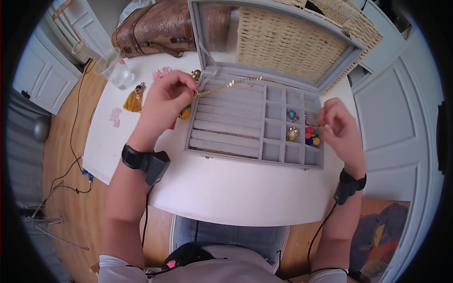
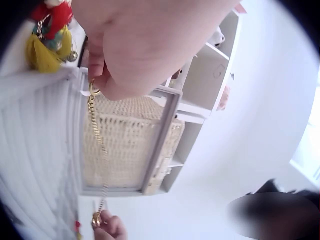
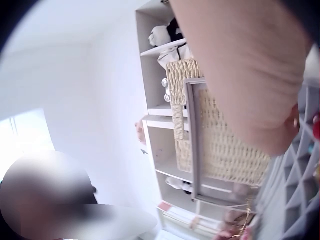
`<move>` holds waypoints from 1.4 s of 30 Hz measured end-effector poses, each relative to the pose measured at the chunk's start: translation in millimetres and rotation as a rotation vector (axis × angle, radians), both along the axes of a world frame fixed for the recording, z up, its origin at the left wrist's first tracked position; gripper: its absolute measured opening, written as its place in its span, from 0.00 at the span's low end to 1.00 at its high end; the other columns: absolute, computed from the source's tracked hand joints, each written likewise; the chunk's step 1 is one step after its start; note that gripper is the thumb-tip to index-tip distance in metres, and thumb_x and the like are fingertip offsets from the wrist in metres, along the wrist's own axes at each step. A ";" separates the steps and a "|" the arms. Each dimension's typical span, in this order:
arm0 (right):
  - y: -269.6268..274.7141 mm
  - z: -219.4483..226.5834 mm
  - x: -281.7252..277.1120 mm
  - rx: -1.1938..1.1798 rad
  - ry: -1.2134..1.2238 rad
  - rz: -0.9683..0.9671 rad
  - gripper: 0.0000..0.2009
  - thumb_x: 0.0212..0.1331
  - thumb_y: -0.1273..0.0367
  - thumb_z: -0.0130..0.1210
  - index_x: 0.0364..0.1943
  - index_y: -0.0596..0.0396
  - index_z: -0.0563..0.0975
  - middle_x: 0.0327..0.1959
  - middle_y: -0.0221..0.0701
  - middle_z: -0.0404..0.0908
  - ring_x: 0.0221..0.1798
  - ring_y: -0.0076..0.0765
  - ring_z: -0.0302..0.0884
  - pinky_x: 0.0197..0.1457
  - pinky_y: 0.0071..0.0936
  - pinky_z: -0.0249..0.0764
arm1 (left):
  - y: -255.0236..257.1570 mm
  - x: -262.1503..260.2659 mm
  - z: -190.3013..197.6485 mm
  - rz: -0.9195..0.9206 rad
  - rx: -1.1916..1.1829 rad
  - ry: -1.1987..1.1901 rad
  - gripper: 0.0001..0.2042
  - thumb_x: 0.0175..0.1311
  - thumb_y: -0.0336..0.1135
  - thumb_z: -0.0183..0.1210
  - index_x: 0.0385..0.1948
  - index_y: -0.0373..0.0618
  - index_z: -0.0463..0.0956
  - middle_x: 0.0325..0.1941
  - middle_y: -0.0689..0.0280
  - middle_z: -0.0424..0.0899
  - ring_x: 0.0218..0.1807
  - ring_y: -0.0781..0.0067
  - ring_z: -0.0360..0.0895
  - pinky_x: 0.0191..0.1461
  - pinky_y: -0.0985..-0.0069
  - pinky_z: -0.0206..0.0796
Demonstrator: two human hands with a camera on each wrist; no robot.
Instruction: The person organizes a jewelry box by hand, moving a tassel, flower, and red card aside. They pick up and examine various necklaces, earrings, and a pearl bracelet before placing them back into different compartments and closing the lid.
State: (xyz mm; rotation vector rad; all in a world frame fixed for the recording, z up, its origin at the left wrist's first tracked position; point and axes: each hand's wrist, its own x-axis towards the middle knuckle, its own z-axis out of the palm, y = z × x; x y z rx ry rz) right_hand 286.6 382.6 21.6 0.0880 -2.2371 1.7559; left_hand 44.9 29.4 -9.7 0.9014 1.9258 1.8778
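A gold chain (image 1: 232, 84) stretches in a slack arch above the grey jewelry box (image 1: 292, 165), which stands with its glass lid (image 1: 278, 73) raised. At the box's left side, my left hand (image 1: 165, 100) pinches one end between thumb and fingers; a gold ring clasp (image 2: 93, 88) shows there in the left wrist view. Past the box's right edge, my right hand (image 1: 340, 127) pinches the other end, where a gold piece (image 2: 96, 220) shows at the fingertips. Long padded rolls (image 1: 229, 109) fill the box's left half. Small compartments on the right hold a turquoise piece (image 1: 292, 116) and a gold piece (image 1: 292, 135).
On the white table (image 1: 212, 198), a mustard tassel ornament (image 1: 133, 101), pink pieces (image 1: 115, 117) and a clear cup (image 1: 122, 78) lie to the left. Behind stand a brown suitcase (image 1: 155, 28) and a wicker basket (image 1: 339, 19). Colorful pom-poms (image 1: 311, 137) sit in the box.
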 end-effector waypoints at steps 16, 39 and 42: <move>-6.7 -2.0 -3.7 0.246 -0.048 -0.097 0.13 0.52 0.89 0.55 0.35 0.57 0.72 0.48 0.31 0.70 0.51 0.32 0.74 0.59 0.24 0.76 | 6.4 4.4 -2.3 0.108 -0.348 0.496 0.08 0.66 0.16 0.60 0.43 0.34 0.84 0.53 0.61 0.85 0.54 0.68 0.85 0.58 0.73 0.80; 12.3 17.5 12.0 0.396 -0.108 -0.050 0.07 0.57 0.82 0.63 0.36 0.58 0.79 0.53 0.33 0.76 0.43 0.24 0.77 0.49 0.23 0.76 | -19.6 -3.9 27.9 -0.249 -0.351 0.105 0.02 0.69 0.27 0.60 0.34 0.41 0.79 0.51 0.68 0.81 0.47 0.75 0.77 0.50 0.75 0.72; 6.6 27.8 15.7 0.209 -0.239 0.269 0.06 0.56 0.81 0.64 0.34 0.58 0.79 0.47 0.29 0.71 0.46 0.24 0.71 0.50 0.23 0.73 | -18.3 3.1 31.2 -0.357 -0.349 0.094 0.04 0.70 0.29 0.63 0.33 0.42 0.80 0.54 0.68 0.80 0.47 0.78 0.76 0.52 0.76 0.70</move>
